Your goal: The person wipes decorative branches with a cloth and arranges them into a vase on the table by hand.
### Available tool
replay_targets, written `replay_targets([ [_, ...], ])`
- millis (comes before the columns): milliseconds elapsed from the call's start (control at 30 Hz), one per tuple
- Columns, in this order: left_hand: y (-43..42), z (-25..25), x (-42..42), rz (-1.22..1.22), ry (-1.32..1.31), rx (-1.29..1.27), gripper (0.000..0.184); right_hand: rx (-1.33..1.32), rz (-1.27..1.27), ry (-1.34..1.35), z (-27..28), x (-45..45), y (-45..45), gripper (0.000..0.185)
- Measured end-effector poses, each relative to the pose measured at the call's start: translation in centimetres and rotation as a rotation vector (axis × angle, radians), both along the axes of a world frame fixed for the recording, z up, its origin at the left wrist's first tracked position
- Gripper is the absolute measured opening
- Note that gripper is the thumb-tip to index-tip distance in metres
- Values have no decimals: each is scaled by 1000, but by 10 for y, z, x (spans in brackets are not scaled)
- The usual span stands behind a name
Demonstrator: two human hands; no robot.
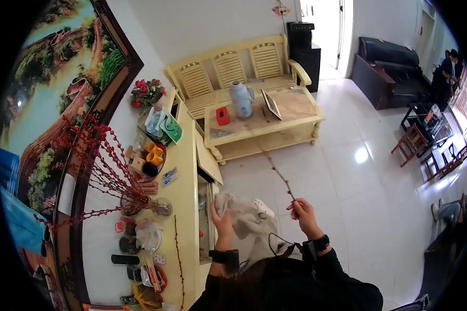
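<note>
And here's the right hand (304,215), out over the floor tiles, thumb and fingers pinched narrow on the lower end of a thin berry branch (287,182), which slants away toward the low table (296,103) at the far side. Over on the left, the left hand (221,223) has its fingers curled around a pale cloth (223,201), right beside the cabinet (187,207); where that cloth ends against the pale fabric below, I cannot tell.

Now, handling: this branch looks very light and fairly stiff, with a little whip toward the tip. The red berries look like the weak spot, likely to knock off if squeezed or dragged, so the bare stem low down is the place to hold it. The cloth looks soft, limp and easy to bunch.

Count them up! One branch in hand, one loose branch (179,259) lying along the near part of the cabinet, and a bunch of red branches (122,186) fanning left from the glass vase (162,207), too tangled to number. One cloth, two orange cups (153,153), and on the low table one flask (241,99) and one red box (222,116).
</note>
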State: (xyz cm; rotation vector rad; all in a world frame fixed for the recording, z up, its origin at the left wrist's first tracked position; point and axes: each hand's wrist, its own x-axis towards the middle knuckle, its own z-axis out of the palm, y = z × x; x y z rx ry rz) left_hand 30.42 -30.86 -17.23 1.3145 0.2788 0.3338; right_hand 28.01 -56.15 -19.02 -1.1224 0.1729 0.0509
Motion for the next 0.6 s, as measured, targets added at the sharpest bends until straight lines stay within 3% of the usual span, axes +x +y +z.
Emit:
replay_targets([
  [33,8,2,-4,16,-7,-40,52,45,-18,-35,-1,3,-9,17],
  [133,40,-15,-18,113,-15,-158,54,-308,-248,-40,-12,14,-31,23],
  [267,65,3,-47,210,73,-271,50,-596,-170,-147,-20,25,-49,22],
  [400,90,-2,-60,292,80,-263,49,-342,-350,-69,-13,36,-54,21],
  [533,91,4,-63,314,69,-225,49,-240,-142,-61,-1,35,-42,20],
  [600,89,7,-59,303,60,-235,47,-248,-192,-87,-6,35,-42,20],
])
